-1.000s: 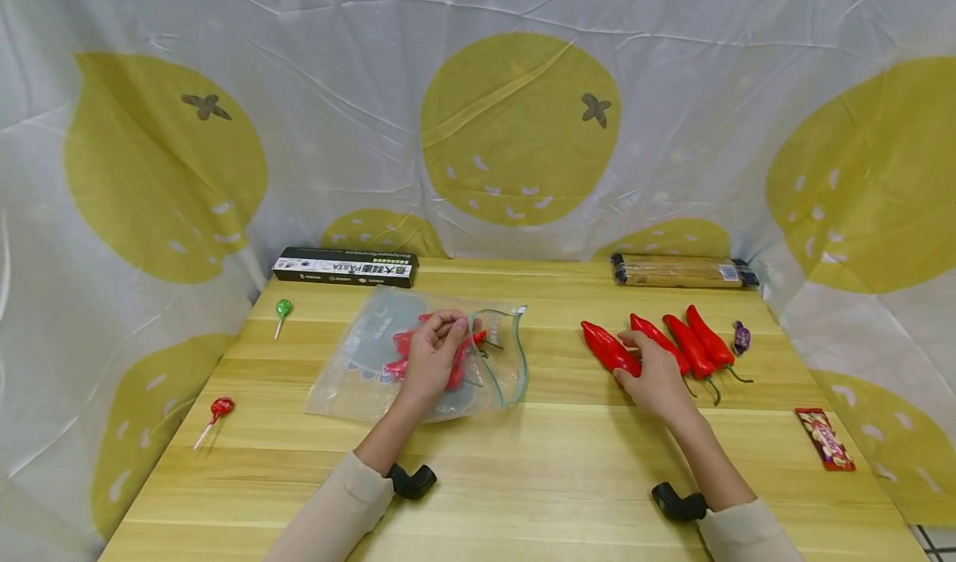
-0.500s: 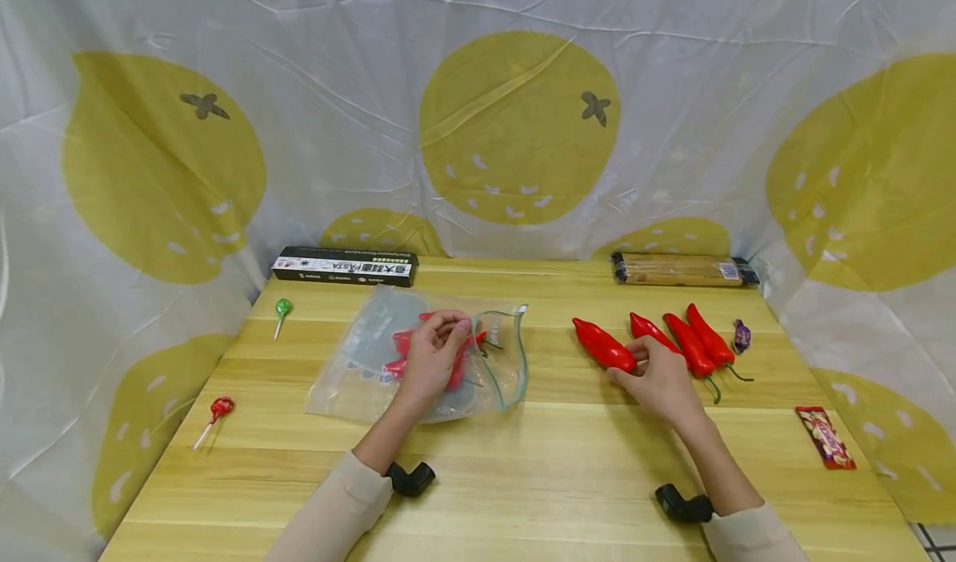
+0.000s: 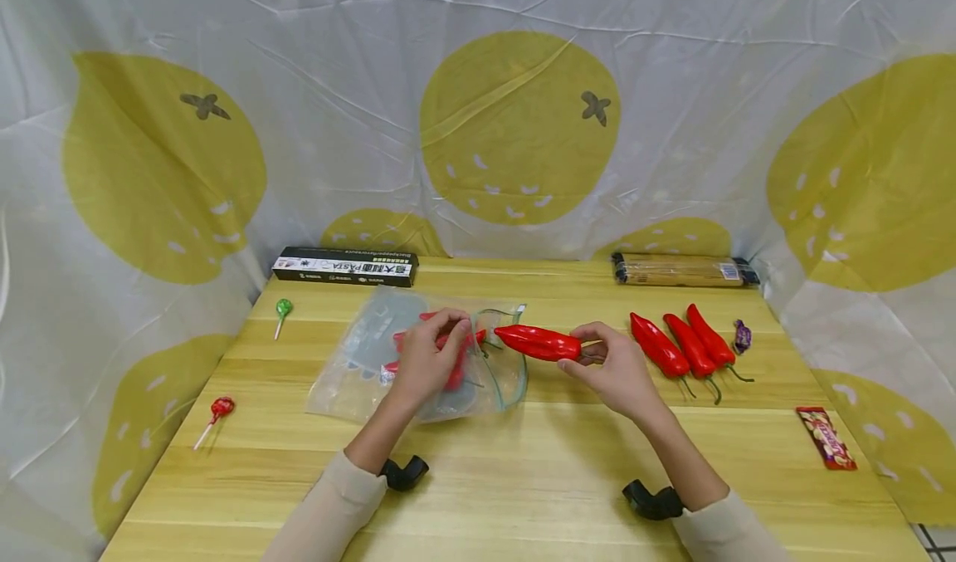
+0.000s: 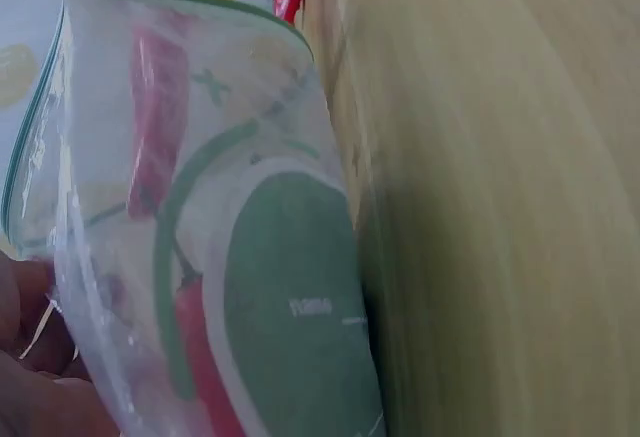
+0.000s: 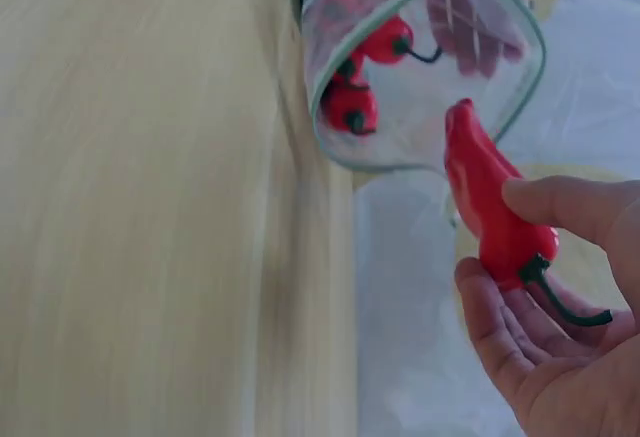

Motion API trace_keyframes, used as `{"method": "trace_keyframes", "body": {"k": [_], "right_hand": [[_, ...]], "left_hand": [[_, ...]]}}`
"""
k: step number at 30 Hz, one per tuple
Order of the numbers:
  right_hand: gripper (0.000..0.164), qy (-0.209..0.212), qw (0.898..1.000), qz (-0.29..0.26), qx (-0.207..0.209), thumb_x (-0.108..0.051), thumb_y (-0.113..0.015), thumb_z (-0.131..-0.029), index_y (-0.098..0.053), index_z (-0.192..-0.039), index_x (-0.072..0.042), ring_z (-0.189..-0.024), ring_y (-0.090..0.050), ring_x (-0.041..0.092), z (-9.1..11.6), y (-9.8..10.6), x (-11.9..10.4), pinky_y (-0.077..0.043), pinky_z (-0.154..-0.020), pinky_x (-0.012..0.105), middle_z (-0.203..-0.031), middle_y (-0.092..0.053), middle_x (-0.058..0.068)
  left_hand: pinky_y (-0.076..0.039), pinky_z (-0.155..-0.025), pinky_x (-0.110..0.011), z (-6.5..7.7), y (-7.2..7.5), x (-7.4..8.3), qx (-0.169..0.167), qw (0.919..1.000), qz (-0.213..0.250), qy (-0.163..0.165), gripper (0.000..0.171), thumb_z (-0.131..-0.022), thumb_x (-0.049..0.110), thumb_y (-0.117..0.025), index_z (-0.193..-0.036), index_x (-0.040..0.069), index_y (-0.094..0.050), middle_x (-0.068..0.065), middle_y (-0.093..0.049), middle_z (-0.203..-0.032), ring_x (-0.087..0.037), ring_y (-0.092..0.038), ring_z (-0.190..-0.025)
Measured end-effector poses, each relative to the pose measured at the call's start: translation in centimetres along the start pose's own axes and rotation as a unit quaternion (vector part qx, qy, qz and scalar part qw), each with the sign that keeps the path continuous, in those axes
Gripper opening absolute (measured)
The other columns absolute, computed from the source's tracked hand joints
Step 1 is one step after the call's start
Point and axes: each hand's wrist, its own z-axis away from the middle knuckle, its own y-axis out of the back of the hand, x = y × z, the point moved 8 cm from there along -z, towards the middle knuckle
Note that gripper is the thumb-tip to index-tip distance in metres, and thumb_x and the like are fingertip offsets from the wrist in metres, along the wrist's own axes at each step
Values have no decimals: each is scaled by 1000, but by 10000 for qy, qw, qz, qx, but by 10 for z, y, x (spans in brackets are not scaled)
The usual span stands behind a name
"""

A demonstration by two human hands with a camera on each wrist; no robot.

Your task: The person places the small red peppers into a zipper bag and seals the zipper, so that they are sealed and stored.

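A clear zip bag [image 3: 336, 392] lies on the table with several red chili peppers [image 5: 388, 39] inside. Its mouth faces right and gapes. My left hand [image 3: 427, 361] pinches the bag's upper film near that mouth. Between thumb and fingers, my right hand [image 3: 616, 373] holds another red chili pepper [image 3: 538, 342] near its stem end. This pepper is raised off the table, its tip pointing left at the bag's mouth. In the right wrist view its green stem [image 5: 562, 302] hangs toward my palm. Three more red chili peppers [image 3: 690, 346] lie side by side to the right.
A black pasta box [image 3: 343, 266] stands at the back left, a brown packet [image 3: 675, 271] at the back right. Green [image 3: 283, 307] and red [image 3: 221, 408] lollipops lie at left. A purple candy [image 3: 741, 337] and a red snack packet [image 3: 825, 438] lie at right.
My right hand has lifted the chili pepper from beside the others and carried it left to the bag's mouth. My left hand has barely moved on the bag.
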Motion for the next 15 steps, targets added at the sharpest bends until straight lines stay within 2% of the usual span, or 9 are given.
{"method": "trace_keyframes", "body": {"k": [2,6,8,12,15], "right_hand": [[42,-9,10000,-55,16,-27,-83,-78,-63,-113,-16,-87,-70,17,-6,-10,-6,-58,-72,29,-107,-69,6],[40,7,9996,-254,85,-20,-83,-78,-65,-113,-14,-87,-70,19,-17,-30,-18,-60,-75,32,-111,-67,7],[40,37,9992,-356,155,-18,-83,-77,-65,-112,-13,-86,-71,20,-22,-39,-23,-60,-75,33,-112,-66,7],[40,62,9979,-516,385,-19,-85,-75,-64,-109,-12,-82,-71,21,-30,-55,-27,-60,-72,32,-104,-69,9],[39,121,9965,-583,586,-21,-86,-74,-65,-106,-13,-77,-70,20,-35,-64,-28,-60,-69,30,-99,-70,8]], "left_hand": [[-56,-85,-28,0,-2,-1,-53,9999,130,88,18,-97,39,-58,-101,24,-67,9,-72,-97,-7,-67,-95],[-53,-75,-25,2,-5,-1,-94,9991,384,136,19,-97,40,-55,-103,23,-64,8,-73,-100,-8,-65,-87],[-51,-73,-24,2,-6,-1,-101,9985,521,138,19,-98,39,-55,-103,22,-63,6,-74,-104,-8,-67,-91],[-49,-74,-24,3,-6,-2,-26,9978,649,153,17,-99,37,-54,-103,22,-62,4,-74,-103,-8,-66,-90],[-48,-69,-24,4,-7,-4,-22,9978,626,212,15,-99,37,-54,-104,24,-61,2,-71,-93,-11,-59,-77]]}}
